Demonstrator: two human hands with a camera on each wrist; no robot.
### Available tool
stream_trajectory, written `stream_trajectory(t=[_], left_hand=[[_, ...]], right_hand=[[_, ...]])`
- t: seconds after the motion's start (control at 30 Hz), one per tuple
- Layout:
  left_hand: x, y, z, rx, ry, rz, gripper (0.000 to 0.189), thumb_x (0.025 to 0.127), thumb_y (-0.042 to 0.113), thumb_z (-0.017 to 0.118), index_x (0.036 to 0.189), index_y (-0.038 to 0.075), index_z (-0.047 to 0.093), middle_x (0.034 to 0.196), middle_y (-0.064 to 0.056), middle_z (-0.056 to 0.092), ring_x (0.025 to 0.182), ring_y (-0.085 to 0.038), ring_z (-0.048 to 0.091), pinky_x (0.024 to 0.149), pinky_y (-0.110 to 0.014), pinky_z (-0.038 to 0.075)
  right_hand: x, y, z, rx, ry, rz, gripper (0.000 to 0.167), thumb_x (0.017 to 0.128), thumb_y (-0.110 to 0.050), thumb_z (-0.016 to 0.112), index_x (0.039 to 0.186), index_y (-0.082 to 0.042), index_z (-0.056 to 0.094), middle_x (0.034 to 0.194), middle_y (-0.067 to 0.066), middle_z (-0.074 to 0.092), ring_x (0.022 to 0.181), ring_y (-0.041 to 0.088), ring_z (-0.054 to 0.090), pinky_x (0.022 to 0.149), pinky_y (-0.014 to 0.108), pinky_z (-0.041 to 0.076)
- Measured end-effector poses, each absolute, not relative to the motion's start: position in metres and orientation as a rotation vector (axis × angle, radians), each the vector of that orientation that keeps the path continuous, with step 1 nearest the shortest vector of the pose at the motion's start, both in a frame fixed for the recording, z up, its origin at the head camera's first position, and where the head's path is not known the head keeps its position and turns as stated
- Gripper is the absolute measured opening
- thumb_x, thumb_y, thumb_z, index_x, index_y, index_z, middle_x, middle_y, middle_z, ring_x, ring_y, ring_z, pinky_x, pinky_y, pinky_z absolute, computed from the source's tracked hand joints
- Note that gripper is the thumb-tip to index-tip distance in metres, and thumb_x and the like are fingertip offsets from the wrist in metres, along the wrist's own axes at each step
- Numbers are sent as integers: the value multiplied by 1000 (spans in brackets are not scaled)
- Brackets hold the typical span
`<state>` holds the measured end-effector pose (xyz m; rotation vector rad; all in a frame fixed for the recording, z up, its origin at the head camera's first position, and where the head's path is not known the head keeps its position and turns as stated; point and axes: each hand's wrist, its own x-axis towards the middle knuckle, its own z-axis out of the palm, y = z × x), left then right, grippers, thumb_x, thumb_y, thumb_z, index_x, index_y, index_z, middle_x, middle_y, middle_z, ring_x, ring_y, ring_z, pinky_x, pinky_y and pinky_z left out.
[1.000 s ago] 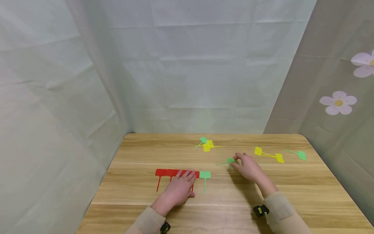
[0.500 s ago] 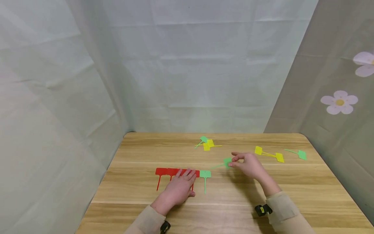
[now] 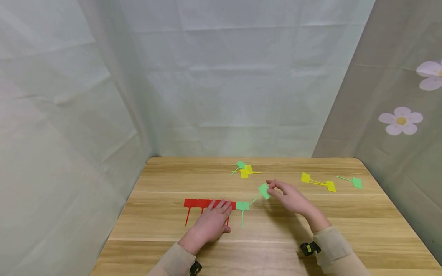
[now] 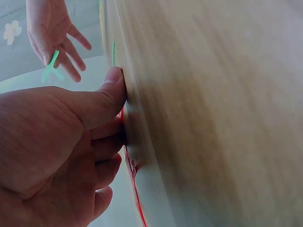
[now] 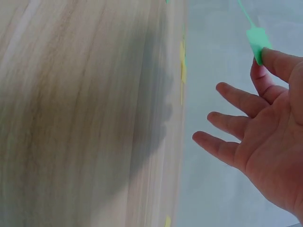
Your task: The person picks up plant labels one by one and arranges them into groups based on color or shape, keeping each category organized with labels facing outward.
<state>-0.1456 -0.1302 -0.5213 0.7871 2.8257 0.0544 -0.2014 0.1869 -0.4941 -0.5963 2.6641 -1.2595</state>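
Observation:
My right hand (image 3: 289, 197) pinches a green flag cable tie (image 3: 264, 191) by the edge of its square label, between thumb and forefinger. The tie is off the table, its thin tail slanting down to the left; in the right wrist view the other fingers (image 5: 232, 125) are spread. My left hand (image 3: 211, 222) rests palm down over a row of red flag cable ties (image 3: 190, 203), fingers extended across their labels and hiding part of the row. Against the row's right end lies another green flag cable tie (image 3: 243, 206), tail toward me.
At the back of the wooden table (image 3: 165, 176) lies a small heap of yellow ties (image 3: 244, 174) and a green tie (image 3: 241, 165). To the right lie two yellow ties (image 3: 330, 186) and a green tie (image 3: 357, 183). Cloth walls (image 3: 228, 96) enclose the table's back and sides.
My right hand has lifted the green flag cable tie and moved it slightly left, turning it so its tail points down toward the row. The left hand has stayed put.

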Motion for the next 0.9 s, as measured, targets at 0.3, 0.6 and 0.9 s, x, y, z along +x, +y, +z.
stream_trajectory(t=[0.3,0.6,0.9], left_hand=[[-145,-130,-521,783,2830,68,76,98,44,76,160,8,52,169,-6,43,159,-27,34,129,-52,24],[-144,-130,-519,781,2835,69,75,98,44,76,159,8,52,168,-6,43,158,-27,35,129,-53,25],[-144,-130,-519,764,2825,80,75,98,45,76,160,9,51,169,-5,42,159,-26,33,129,-53,24]], right_hand=[[-209,186,-496,-659,2632,-1237,17,104,-32,73,91,-21,70,157,23,54,154,50,33,121,69,30],[-217,186,-492,-683,2590,-1195,14,106,-24,70,94,-16,73,157,26,52,154,55,28,123,71,24],[-226,177,-494,-677,2596,-1030,17,105,-28,71,93,-17,76,160,30,47,155,62,17,122,76,15]])
